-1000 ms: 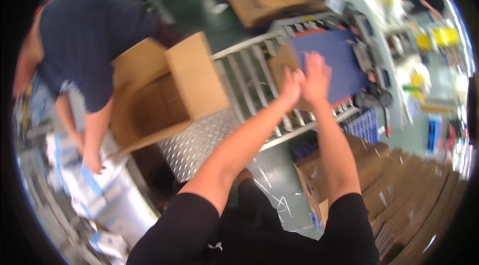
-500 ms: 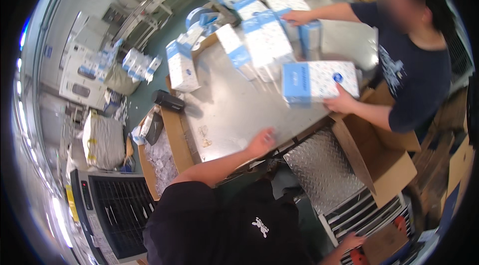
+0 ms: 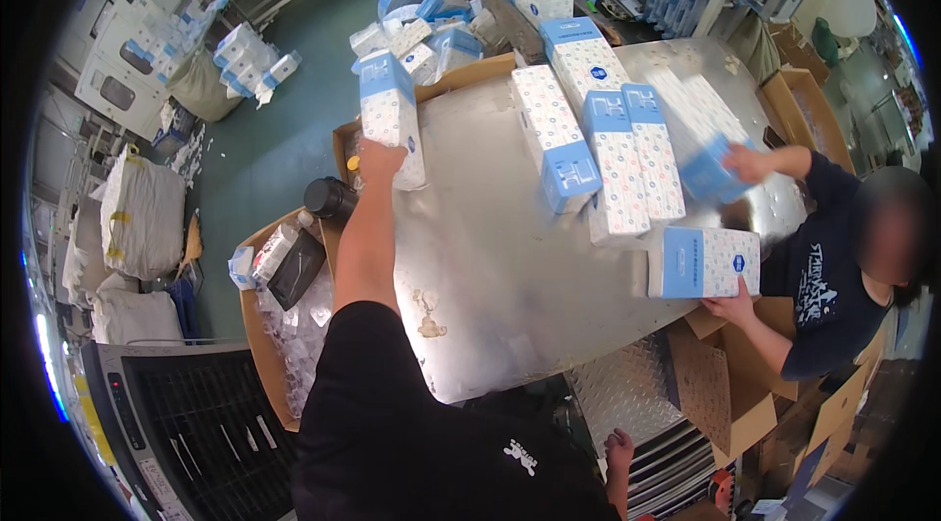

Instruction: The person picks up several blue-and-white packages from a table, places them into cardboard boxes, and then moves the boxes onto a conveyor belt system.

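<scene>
My left hand (image 3: pixel 380 160) reaches across the left of the metal table (image 3: pixel 480 296) and grips the lower part of a long blue-and-white tissue pack (image 3: pixel 390 109). Its fingers are partly hidden against the pack. Low in front of me, away from the table top, my right hand (image 3: pixel 619 447) hangs with fingers curled in and nothing visible in them. Across the table, a co-worker's one hand holds a similar tissue pack (image 3: pixel 711 263) over an open carton, while the other touches a blurred pack (image 3: pixel 701 139). Several more packs (image 3: pixel 618 168) lie between us.
An open carton (image 3: pixel 725 394) stands by the co-worker beside a diamond-plate step (image 3: pixel 622 389). On my left are a box of clear plastic scraps (image 3: pixel 294 345), a dark jar (image 3: pixel 328 198) and an air cooler (image 3: pixel 206 423). Loose packs (image 3: pixel 431 46) pile up beyond the table.
My left hand has moved from the table's near edge to the far left pack and taken hold of it. My view has swung. The co-worker's far hand has shifted a pack.
</scene>
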A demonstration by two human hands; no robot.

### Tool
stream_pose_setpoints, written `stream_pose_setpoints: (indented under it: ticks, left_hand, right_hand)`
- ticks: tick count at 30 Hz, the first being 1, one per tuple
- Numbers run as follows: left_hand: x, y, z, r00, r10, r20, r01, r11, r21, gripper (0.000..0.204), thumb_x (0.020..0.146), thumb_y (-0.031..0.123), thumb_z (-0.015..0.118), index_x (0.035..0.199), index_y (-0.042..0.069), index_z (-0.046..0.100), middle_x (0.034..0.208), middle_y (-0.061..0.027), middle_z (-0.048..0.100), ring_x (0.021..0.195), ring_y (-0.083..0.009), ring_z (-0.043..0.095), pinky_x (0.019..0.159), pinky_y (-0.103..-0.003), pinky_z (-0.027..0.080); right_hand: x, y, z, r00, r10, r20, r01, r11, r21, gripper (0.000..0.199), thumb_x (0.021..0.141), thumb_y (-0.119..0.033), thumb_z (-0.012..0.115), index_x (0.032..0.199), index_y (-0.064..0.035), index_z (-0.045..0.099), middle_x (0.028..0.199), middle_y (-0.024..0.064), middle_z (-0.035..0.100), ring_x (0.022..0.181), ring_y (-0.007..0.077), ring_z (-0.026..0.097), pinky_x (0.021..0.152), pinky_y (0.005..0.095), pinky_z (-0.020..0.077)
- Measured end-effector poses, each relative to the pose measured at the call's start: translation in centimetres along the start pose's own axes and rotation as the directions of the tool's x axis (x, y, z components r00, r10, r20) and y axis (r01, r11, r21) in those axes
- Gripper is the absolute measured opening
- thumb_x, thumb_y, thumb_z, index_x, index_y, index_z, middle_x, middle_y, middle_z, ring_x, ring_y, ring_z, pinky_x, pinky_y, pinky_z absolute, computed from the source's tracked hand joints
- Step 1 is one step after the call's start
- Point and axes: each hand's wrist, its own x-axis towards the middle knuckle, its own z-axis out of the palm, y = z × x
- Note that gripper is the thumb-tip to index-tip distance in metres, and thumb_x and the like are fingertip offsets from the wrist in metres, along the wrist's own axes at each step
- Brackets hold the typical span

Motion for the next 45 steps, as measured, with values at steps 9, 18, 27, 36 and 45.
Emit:
stream_pose_setpoints:
  ticks: [9, 18, 27, 36, 45]
  left_hand:
    - [-11.9, -3.7, -0.6, 0.823, 0.451, -0.346, -0.550, 0.784, -0.288, 0.066, 0.070, 0.014, 0.081, 0.126, -0.001, 0.048, 0.117, -0.0216, 0.054, 0.114, -0.0426, 0.051, 0.098, -0.049, 0.042]
    - [-14.1, -4.2, -1.8, 0.738, 0.488, -0.467, -0.670, 0.615, -0.416, 0.064, 0.068, 0.010, 0.076, 0.124, 0.000, 0.047, 0.112, -0.0199, 0.049, 0.104, -0.0400, 0.046, 0.092, -0.047, 0.039]
    - [-11.8, -2.4, -2.8, 0.615, 0.585, -0.529, -0.765, 0.606, -0.220, 0.059, 0.069, 0.012, 0.075, 0.122, 0.003, 0.051, 0.114, -0.0195, 0.056, 0.102, -0.0414, 0.051, 0.091, -0.049, 0.042]
    - [-11.4, 1.9, -2.3, 0.645, 0.626, -0.440, -0.746, 0.642, -0.180, 0.056, 0.069, 0.015, 0.075, 0.121, 0.005, 0.057, 0.108, -0.0173, 0.057, 0.099, -0.0398, 0.053, 0.086, -0.049, 0.044]
    - [0.8, 10.8, -6.1, 0.807, 0.544, -0.230, -0.503, 0.837, 0.216, 0.100, 0.072, 0.027, 0.083, 0.157, 0.015, 0.031, 0.153, -0.0215, 0.033, 0.145, -0.0398, 0.028, 0.113, -0.066, 0.022]
  right_hand:
    - [-0.7, -8.0, 1.5, 0.985, 0.174, -0.005, -0.174, 0.983, -0.060, 0.038, 0.087, -0.005, 0.066, 0.124, -0.0002, 0.062, 0.089, 0.0081, 0.067, 0.066, 0.0151, 0.063, 0.052, 0.0247, 0.0429]
    - [0.1, -13.2, 5.5, 0.995, 0.017, 0.098, 0.009, 0.968, -0.251, 0.041, 0.087, -0.011, 0.070, 0.126, -0.0035, 0.065, 0.097, 0.0082, 0.072, 0.079, 0.0168, 0.069, 0.063, 0.0272, 0.0500]
    - [-1.3, -12.9, 6.2, 0.994, 0.077, 0.075, -0.052, 0.954, -0.295, 0.039, 0.087, -0.014, 0.070, 0.124, -0.0033, 0.066, 0.096, 0.0086, 0.074, 0.078, 0.0171, 0.070, 0.064, 0.0285, 0.0516]
    - [-3.5, -8.5, 4.9, 0.987, 0.161, 0.009, -0.158, 0.978, -0.134, 0.040, 0.083, -0.011, 0.068, 0.121, 0.0000, 0.067, 0.091, 0.0129, 0.073, 0.069, 0.0181, 0.068, 0.057, 0.0286, 0.0501]
    - [-4.0, -6.4, 4.7, 0.993, 0.117, -0.010, -0.117, 0.991, -0.067, 0.035, 0.085, -0.002, 0.067, 0.120, 0.0002, 0.066, 0.086, 0.0096, 0.070, 0.066, 0.0176, 0.066, 0.050, 0.0267, 0.0455]
